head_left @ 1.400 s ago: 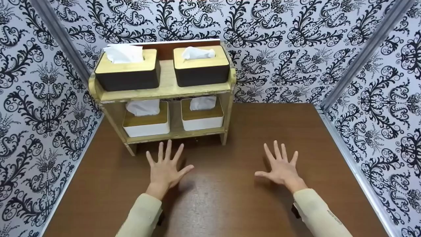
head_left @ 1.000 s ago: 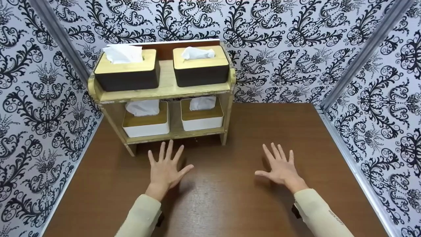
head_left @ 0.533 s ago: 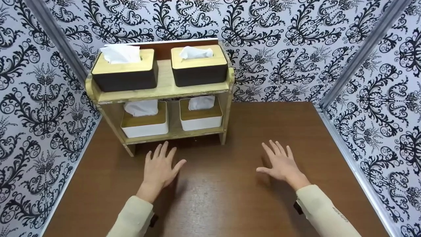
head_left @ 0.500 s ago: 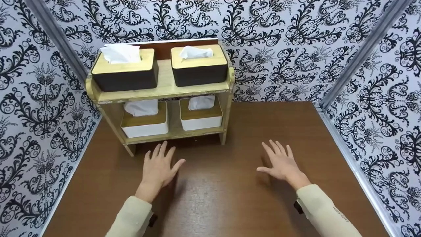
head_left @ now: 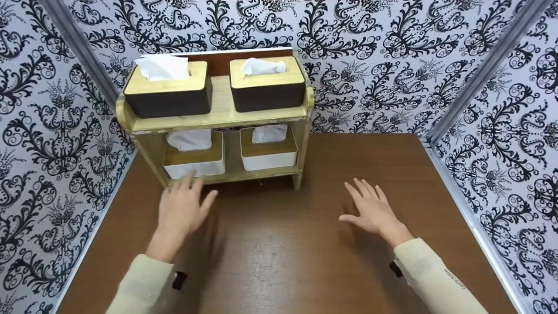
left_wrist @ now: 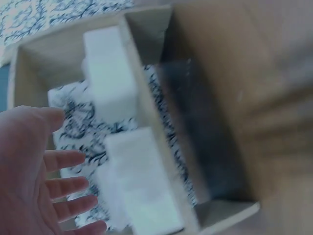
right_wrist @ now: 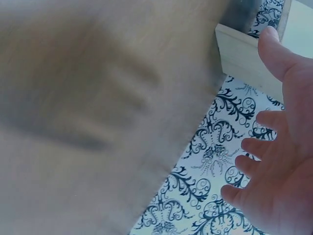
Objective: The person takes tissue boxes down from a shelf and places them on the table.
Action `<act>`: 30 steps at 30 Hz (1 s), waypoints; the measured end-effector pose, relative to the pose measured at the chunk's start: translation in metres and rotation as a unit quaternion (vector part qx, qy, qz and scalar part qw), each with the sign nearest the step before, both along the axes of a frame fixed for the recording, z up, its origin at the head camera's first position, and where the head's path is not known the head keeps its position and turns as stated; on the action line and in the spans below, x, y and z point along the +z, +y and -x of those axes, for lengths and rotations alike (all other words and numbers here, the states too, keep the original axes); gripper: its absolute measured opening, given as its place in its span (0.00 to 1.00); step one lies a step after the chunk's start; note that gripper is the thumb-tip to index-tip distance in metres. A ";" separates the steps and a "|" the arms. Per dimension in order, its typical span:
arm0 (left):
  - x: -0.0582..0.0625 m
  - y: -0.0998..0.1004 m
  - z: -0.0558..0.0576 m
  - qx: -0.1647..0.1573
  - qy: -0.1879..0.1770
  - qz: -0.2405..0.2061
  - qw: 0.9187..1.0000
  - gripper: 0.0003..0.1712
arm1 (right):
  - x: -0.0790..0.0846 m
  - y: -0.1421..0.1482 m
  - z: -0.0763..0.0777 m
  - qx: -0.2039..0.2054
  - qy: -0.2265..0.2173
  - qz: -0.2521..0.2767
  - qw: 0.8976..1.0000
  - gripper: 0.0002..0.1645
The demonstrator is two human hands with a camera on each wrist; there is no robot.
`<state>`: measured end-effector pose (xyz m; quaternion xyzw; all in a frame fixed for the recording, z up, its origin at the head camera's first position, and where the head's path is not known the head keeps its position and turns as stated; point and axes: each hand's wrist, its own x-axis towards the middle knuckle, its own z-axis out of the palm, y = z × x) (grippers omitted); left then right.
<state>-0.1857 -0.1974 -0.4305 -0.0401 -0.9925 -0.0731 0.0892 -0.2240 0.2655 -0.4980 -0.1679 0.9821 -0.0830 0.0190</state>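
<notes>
My left hand point(head_left: 181, 209) hovers in front of the wooden shelf point(head_left: 218, 118), its fingertips overlapping the front of the lower left white tissue box point(head_left: 196, 168) in the head view. Its fingers are extended and it holds nothing; the left wrist view has the hand point(left_wrist: 29, 176) before the lower tier with both white boxes. Over the table right of the shelf, my right hand point(head_left: 372, 211) has relaxed, spread fingers and nothing in it. Beside the left box sits another white tissue box point(head_left: 270, 161). Two dark tissue boxes point(head_left: 168, 104) with light wooden lids stand on the top tier.
The shelf stands at the back left of a brown table point(head_left: 279, 244). Patterned walls point(head_left: 348, 56) enclose the back and both sides. A metal strip point(head_left: 475, 222) runs along the table's right edge. White tissues poke out of every box.
My left hand has moved left and forward to the shelf's lower tier, its fingers drawing closer together. The right hand has barely shifted and its fingers are less spread. The boxes stay put.
</notes>
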 end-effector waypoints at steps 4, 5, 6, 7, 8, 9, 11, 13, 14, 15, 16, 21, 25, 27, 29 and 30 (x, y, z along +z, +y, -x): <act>0.031 -0.013 -0.002 0.010 0.018 0.017 1.000 0.35 | 0.004 -0.002 0.002 0.005 0.005 -0.009 1.000 0.58; 0.039 -0.016 -0.003 0.012 0.025 0.021 0.999 0.35 | 0.005 -0.003 0.002 0.005 0.006 -0.009 1.000 0.58; 0.047 -0.019 -0.003 0.013 0.033 0.022 0.999 0.34 | 0.007 -0.003 0.003 0.006 0.008 -0.011 1.000 0.58; 0.054 -0.021 -0.004 0.013 0.041 0.025 0.999 0.34 | 0.008 -0.003 0.003 0.008 0.010 -0.011 1.000 0.58; 0.062 -0.024 -0.005 0.013 0.049 0.027 0.998 0.34 | 0.009 -0.004 0.003 0.009 0.012 -0.012 1.000 0.58; 0.070 -0.027 -0.006 0.014 0.060 0.028 0.998 0.33 | 0.010 -0.004 0.003 0.011 0.014 -0.013 1.000 0.58; 0.083 -0.032 -0.006 0.018 0.083 0.027 0.996 0.32 | 0.012 -0.005 0.004 0.015 0.022 -0.014 1.000 0.57; 0.095 -0.038 -0.006 0.024 0.108 0.026 0.993 0.32 | 0.014 -0.007 0.004 0.017 0.027 -0.016 0.999 0.57; 0.100 -0.041 -0.006 0.028 0.121 0.026 0.992 0.33 | 0.014 -0.007 0.005 0.017 0.030 -0.017 0.999 0.56; 0.105 -0.043 -0.005 0.032 0.135 0.025 0.990 0.34 | 0.015 -0.008 0.005 0.017 0.032 -0.018 0.999 0.56; 0.110 -0.046 -0.004 0.036 0.148 0.023 0.988 0.35 | 0.015 -0.008 0.005 0.017 0.033 -0.018 0.999 0.56; 0.131 -0.062 0.003 0.067 0.179 0.011 0.982 0.45 | 0.016 -0.009 0.005 0.018 0.027 -0.008 0.999 0.56; 0.146 -0.072 0.013 0.099 0.092 -0.007 0.991 0.58 | 0.016 -0.009 0.005 0.018 0.027 -0.008 0.999 0.56; 0.150 -0.076 0.018 0.106 0.052 -0.013 0.993 0.62 | 0.016 -0.008 0.005 0.017 0.028 -0.009 0.999 0.56; 0.152 -0.080 0.023 0.108 0.030 -0.024 0.993 0.64 | 0.015 -0.008 0.005 0.017 0.027 -0.010 0.999 0.56; 0.152 -0.082 0.025 0.108 0.026 -0.030 0.993 0.65 | 0.015 -0.008 0.005 0.017 0.026 -0.010 0.999 0.56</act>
